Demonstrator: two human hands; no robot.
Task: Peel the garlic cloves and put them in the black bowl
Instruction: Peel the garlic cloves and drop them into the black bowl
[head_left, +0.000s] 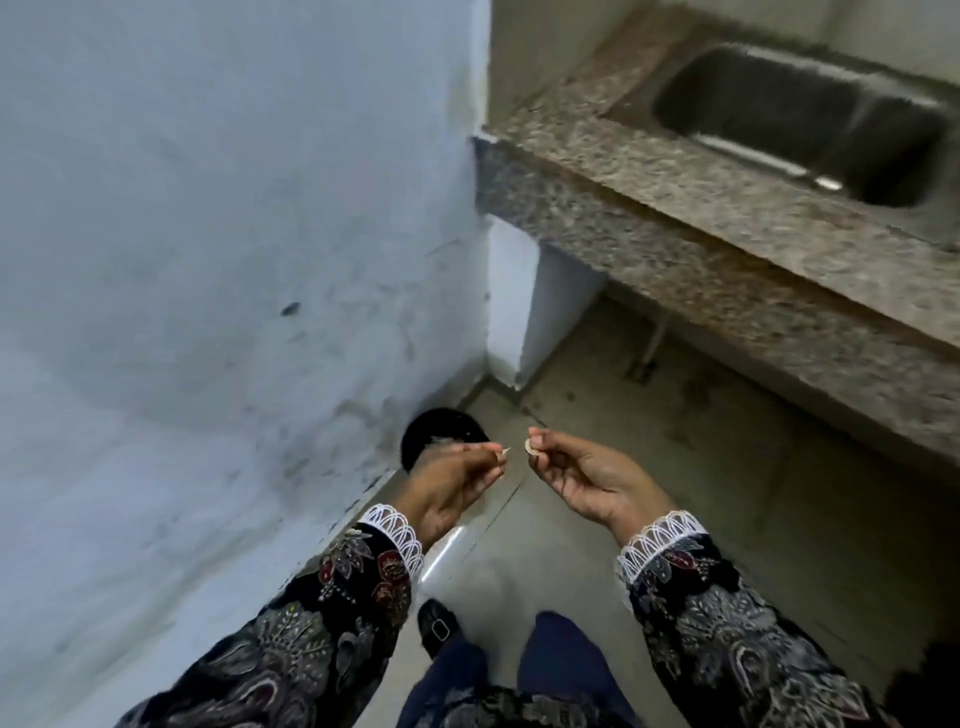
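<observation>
My right hand (582, 478) pinches a small pale garlic clove (529, 447) between thumb and fingertips. A short gap to its left, my left hand (457, 483) pinches a thin scrap of garlic skin (505, 451) at its fingertips. Both hands are held in the air above the floor. Below and behind my left hand stands a round black container (431, 423) on the floor by the wall, partly hidden by that hand; whether it is the black bowl I cannot tell, and its inside is hidden.
A pale blue wall (208, 260) fills the left. A granite counter (701, 218) with a steel sink (810, 119) runs along the upper right. Grey floor tiles (701, 467) lie below. My legs and a black shoe (436, 626) show at the bottom.
</observation>
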